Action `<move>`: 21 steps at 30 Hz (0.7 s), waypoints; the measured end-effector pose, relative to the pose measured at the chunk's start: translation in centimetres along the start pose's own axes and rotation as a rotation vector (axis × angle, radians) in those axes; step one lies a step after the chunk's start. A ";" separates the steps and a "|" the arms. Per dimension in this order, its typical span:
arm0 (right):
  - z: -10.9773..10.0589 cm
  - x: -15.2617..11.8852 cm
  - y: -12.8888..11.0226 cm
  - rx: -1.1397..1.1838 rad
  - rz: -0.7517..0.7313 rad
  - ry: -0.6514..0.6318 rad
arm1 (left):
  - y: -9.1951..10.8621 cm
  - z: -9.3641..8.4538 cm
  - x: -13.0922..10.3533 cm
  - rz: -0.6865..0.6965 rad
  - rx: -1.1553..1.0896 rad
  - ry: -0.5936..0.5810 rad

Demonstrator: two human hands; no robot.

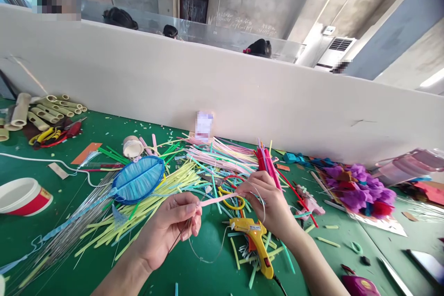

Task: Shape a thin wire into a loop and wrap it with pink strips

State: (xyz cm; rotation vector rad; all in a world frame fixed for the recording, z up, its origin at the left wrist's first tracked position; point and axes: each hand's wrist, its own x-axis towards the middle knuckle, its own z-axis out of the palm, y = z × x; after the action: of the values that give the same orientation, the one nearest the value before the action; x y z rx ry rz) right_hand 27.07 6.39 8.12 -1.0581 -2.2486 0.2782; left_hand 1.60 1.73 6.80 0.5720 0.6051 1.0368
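A pale pink strip (219, 199) is stretched between my two hands over the green table. My left hand (178, 222) pinches its left end, and a thin wire (211, 259) loops down from the fingers. The strip's other end is between the closed fingertips of my right hand (262, 196), where a thin loop also curves beside the fingers. Below my right hand lies a yellow glue gun (255, 240). Yellow-handled scissors (231, 201) rest behind the strip. To the left lies a blue oval piece (138, 180) with fine blue threads.
Yellow-green stems (166, 189) and pink stems (222, 155) cover the middle. Bamboo pieces (52, 110) and a paper cup (24, 196) are at left. Purple flowers (360, 187) and a pink basket (409, 166) are at right. A white partition (222, 88) stands behind.
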 end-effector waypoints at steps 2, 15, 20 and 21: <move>0.1 -0.1 0.3 -0.036 -0.030 0.011 | -0.3 0.0 0.1 -0.011 -0.006 -0.021; -0.2 1.3 1.2 0.515 0.409 -0.135 | 2.7 -0.8 0.4 -0.015 0.778 -0.042; -1.9 1.2 -1.3 0.216 0.550 0.400 | 2.6 -1.9 1.0 0.390 1.319 0.134; -1.7 1.2 -2.4 0.179 0.510 0.412 | 2.1 -2.0 1.2 0.515 1.428 0.168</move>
State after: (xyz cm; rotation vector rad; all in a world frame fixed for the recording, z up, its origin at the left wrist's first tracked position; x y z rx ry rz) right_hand 26.08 5.61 11.02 -1.4306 -1.5411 0.4205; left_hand -0.65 3.91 6.59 1.9733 1.3837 0.9997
